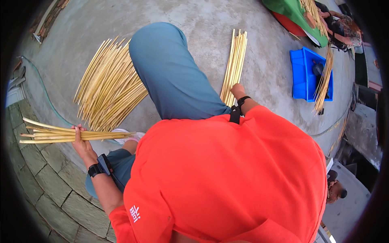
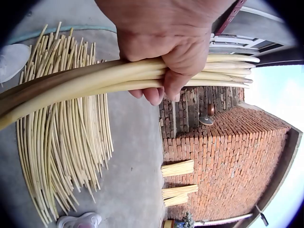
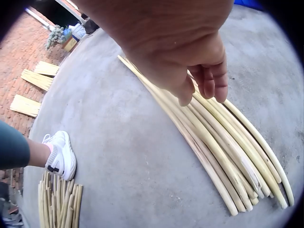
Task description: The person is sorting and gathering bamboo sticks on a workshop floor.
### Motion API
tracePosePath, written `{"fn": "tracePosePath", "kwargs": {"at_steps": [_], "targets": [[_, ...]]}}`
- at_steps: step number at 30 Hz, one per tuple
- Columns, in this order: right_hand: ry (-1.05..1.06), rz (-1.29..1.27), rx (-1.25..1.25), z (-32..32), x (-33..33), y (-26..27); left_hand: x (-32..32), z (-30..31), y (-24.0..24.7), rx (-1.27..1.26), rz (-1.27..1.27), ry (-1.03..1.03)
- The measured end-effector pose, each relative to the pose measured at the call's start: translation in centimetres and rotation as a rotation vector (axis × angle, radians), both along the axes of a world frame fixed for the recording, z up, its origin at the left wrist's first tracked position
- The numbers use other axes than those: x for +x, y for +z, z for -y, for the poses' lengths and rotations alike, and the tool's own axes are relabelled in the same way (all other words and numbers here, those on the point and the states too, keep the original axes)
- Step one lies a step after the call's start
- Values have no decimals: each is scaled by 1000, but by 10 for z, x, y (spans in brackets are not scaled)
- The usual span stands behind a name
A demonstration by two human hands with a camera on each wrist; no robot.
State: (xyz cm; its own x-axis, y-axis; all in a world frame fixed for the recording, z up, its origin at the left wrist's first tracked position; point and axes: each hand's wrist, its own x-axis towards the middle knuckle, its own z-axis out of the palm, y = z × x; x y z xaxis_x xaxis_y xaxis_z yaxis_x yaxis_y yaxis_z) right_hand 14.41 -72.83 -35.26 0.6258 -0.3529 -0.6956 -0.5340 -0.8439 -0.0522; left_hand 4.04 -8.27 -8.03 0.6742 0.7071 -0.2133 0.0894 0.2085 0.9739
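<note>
My left hand (image 1: 82, 142) grips several long pale yellow sticks (image 1: 44, 137) around their middle, off to the left. In the left wrist view the thumb and fingers wrap round these thick, smooth sticks (image 2: 95, 83). My right hand (image 1: 238, 91) is over the near end of a narrow bundle of similar sticks (image 1: 235, 56) lying on the ground. Its fingers (image 3: 219, 85) hang loosely curled in the right wrist view, apart from the thumb, with no stick visible between them. A large fanned pile of sticks (image 1: 111, 81) lies to the left of my knee.
A blue crate (image 1: 298, 75) with sticks across it stands at the right. Beyond it, a person (image 1: 348, 32) handles sticks by a green cover (image 1: 289, 12). A hose (image 1: 44, 91) runs along the left. More bundles (image 2: 178, 168) lean on a brick wall (image 2: 237, 152).
</note>
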Motion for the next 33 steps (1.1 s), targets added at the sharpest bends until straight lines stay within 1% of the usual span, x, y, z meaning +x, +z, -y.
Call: {"fn": "tracePosePath", "kwargs": {"at_steps": [1,2,4,5,6,7,8,9,11,12,13,14,15,17,19,21,22,23,24,25,27,28,29,30,32,33], "targets": [[129,36,-43,4,5,8,9,0,11,-16,15,-22],[132,41,-44,9,7,6,10,0,12,-29,47,-42],[125,233,-66,10,20,16,15,2,16,-55,73,-49],[-73,278,31,6,33,19,17,0,19,-72,92,-53],[-158,353,119,3,48,31,20,-1,20,-91,122,-61],[-292,426,288,-2,63,55,23,-2,21,-98,149,-51],[-281,458,375,-4,86,69,24,-7,19,-110,177,-45],[-271,537,539,-2,109,78,26,-4,22,-130,221,-67],[-219,629,756,-22,156,140,25,-12,16,-245,321,-122],[-214,684,849,-45,174,176,24,-12,17,-263,357,-131],[-152,677,912,-73,181,224,25,-12,15,-304,409,-145],[-68,674,941,-108,179,274,25,-9,17,-296,398,-117],[9,669,1010,-138,176,313,26,-6,17,-291,433,-130],[202,704,1107,-211,149,384,24,-11,19,-294,475,-183],[396,574,1285,-258,139,416,28,-2,26,-307,484,-196],[586,443,1321,-319,119,425,27,-1,28,-330,526,-195],[681,354,1342,-349,109,420,27,-1,32,-352,549,-207],[774,261,1350,-379,95,408,27,0,35,-350,549,-186],[908,152,1298,-405,85,393,27,1,36,-379,567,-177],[1004,94,1240,-424,72,369,28,9,33,-386,557,-137],[1130,-12,1122,-463,41,330,27,10,30,-396,547,-59],[1159,-67,1129,-478,26,309,27,10,27,-399,543,-22],[1228,-15,1135,-484,11,305,30,16,28,-411,507,55],[1221,120,1224,-488,0,284,32,18,25,-408,465,113],[1109,20,1129,-494,-7,270,38,24,14,-389,438,151],[1109,11,1125,-497,-9,258,39,26,12,-395,434,156]]}}
